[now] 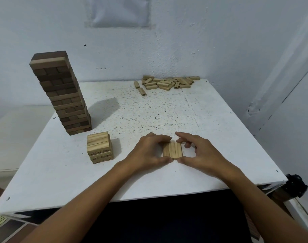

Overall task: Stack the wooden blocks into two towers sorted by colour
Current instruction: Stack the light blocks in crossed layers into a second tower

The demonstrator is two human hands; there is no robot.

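A tall tower of dark brown blocks (65, 97) stands at the left of the white table (149, 111). In front of it sits a short stack of light blocks (99, 147). Three light blocks (173, 150) lie side by side near the table's front. My left hand (148, 151) pinches this row from the left, thumb at its near end, fingers curled over its far end. My right hand (200, 151) pinches it from the right in the same way. A loose pile of light blocks (165, 83) lies at the far edge.
A light blue wall closes off the back and right side of the table. A black clamp (296, 185) sticks out at the table's front right corner. Bare speckled tabletop lies between the row and the far pile.
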